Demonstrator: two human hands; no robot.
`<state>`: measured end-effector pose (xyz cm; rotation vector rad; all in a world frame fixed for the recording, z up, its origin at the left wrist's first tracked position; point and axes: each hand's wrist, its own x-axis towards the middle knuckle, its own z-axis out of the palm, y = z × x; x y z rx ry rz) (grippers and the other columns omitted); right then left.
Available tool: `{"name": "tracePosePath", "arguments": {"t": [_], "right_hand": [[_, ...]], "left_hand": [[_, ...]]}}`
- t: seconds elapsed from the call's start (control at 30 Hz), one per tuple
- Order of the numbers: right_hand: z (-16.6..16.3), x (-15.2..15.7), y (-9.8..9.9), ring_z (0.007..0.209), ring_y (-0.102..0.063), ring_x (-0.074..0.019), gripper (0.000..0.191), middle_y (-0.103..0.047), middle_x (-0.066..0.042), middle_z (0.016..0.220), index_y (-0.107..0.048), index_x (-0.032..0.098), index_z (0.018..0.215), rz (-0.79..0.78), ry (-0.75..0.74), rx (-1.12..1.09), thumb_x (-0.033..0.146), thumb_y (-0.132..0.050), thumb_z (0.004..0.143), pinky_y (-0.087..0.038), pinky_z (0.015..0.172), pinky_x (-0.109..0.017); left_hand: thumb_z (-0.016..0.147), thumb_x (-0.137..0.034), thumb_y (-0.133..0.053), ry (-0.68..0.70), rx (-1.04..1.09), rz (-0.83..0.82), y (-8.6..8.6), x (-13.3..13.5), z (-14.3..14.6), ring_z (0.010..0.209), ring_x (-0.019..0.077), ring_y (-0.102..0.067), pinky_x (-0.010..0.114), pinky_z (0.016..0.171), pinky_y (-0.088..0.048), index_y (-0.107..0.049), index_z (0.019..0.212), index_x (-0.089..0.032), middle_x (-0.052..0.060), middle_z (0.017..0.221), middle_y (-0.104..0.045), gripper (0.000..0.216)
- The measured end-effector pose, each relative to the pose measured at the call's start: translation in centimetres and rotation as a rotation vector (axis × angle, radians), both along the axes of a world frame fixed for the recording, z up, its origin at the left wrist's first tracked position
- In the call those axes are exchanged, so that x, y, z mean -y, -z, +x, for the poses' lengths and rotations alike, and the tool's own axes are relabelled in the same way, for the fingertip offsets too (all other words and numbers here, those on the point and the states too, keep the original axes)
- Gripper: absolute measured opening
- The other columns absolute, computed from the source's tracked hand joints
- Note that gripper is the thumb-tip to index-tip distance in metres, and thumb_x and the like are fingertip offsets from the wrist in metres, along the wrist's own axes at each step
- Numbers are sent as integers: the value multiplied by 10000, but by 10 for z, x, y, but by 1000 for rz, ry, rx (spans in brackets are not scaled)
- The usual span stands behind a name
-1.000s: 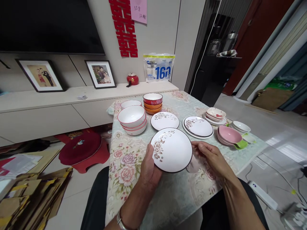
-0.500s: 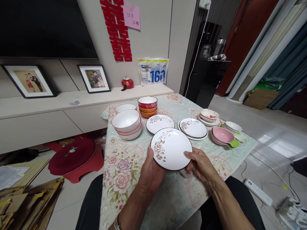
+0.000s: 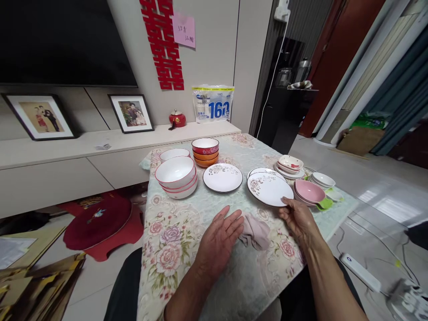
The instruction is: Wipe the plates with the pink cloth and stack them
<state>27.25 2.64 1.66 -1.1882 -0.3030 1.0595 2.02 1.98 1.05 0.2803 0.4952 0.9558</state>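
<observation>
My right hand [image 3: 298, 217] pinches the near rim of a white plate with a brown flower pattern [image 3: 269, 189]. That plate rests tilted on a stack of like plates [image 3: 260, 171] on the floral tablecloth [image 3: 174, 240]. My left hand [image 3: 219, 240] lies open, fingers stretched out, over the cloth-covered table. Its fingertips are beside a crumpled pinkish rag [image 3: 256, 232]. A single floral plate [image 3: 222, 177] sits just beyond my hands.
Red-rimmed white bowls [image 3: 175, 175] are stacked at the left, red and orange bowls [image 3: 205, 151] behind. Pink bowls [image 3: 309, 191], small dishes [image 3: 290, 163] and white saucers [image 3: 323, 179] crowd the right edge. A red stool [image 3: 98, 220], cardboard [image 3: 36, 285] and a power strip [image 3: 359, 267] lie on the floor.
The plate held in both hands went right onto the stack, carried by my right hand. My left hand let go and opened. The rag now lies uncovered on the table.
</observation>
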Motion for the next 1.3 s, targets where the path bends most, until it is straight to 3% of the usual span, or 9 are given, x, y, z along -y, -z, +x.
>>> {"name": "tracePosePath", "arguments": {"t": [0.2, 0.5, 0.7, 0.8, 0.97, 1.13, 1.3], "right_hand": [[10, -7, 11, 380, -586, -111, 143, -609, 13, 483, -569, 142, 805, -26, 23, -36, 71, -690, 775, -521, 364, -147], [15, -15, 13, 426, -636, -105, 223, -661, 22, 583, -593, 152, 883, 8, 34, -99, 114, -780, 768, -553, 407, -126], [16, -16, 16, 463, -654, -101, 165, -695, 12, 637, -613, 164, 894, 17, 44, -145, 123, -752, 816, -593, 460, -146], [15, -15, 17, 505, -673, -101, 93, -702, -10, 645, -633, 145, 872, 16, 46, -162, 78, -694, 854, -614, 525, -149], [11, -13, 19, 624, -718, -109, 133, -723, -24, 678, -645, 138, 842, 16, 50, -144, 10, -628, 872, -640, 662, -175], [11, -20, 21, 530, -691, -136, 89, -729, -67, 658, -638, 119, 819, -32, 7, -74, 41, -635, 863, -625, 515, -209], [15, -25, 19, 435, -627, -104, 106, -697, -36, 590, -631, 111, 795, -52, -12, -9, 25, -596, 845, -581, 447, -189]], "left_hand": [[955, -288, -504, 9, -1, -19, -2, 0, 0, 1228, 309, -618, 460, 1147, -344, -313, 1508, -93, 230, 1376, -599, 617], [964, -257, -482, 7, 2, -31, -3, 2, 1, 1228, 306, -622, 453, 1134, -375, -373, 1462, -70, 237, 1343, -624, 543], [968, -253, -471, 10, -17, -50, -5, 2, 1, 1209, 302, -636, 456, 1136, -378, -404, 1439, -63, 235, 1319, -642, 512], [967, -257, -475, 9, -18, -44, -5, 3, 1, 1209, 304, -635, 457, 1139, -375, -417, 1428, -62, 233, 1315, -645, 504], [942, -224, -506, 5, -24, -22, -3, 3, 1, 1214, 307, -632, 460, 1140, -377, -490, 1360, -59, 232, 1292, -661, 450], [923, -214, -529, 7, -43, -14, -3, 3, 1, 1205, 294, -639, 461, 1146, -372, -567, 1283, -87, 202, 1264, -686, 384], [915, -206, -538, 0, -39, -28, -3, 3, 0, 1193, 304, -645, 459, 1131, -389, -576, 1266, -70, 221, 1262, -682, 378]]}}
